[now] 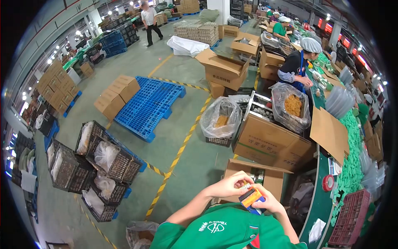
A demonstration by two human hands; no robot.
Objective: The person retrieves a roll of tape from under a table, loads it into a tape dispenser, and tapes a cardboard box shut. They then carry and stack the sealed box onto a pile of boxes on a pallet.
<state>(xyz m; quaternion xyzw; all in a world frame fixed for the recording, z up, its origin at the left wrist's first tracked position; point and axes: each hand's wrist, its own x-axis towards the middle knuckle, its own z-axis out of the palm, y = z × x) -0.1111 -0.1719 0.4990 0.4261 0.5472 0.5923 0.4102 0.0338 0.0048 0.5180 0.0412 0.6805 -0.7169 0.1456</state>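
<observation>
In front of my green shirt, my right hand is closed around a small orange, yellow and dark blue box. My left hand meets the box at its upper end, with thumb and fingers pinched together. A small white, dotted piece shows at those fingertips; what it is, I cannot make out. Just beyond my hands stands an open cardboard carton with some packed items inside, partly hidden by my hands.
On my right runs a green conveyor table with many green packets, a red tape roll and a dark red crate. Ahead are a large carton and a bag-lined crate. Black crates and a blue pallet stand left. A co-worker works ahead.
</observation>
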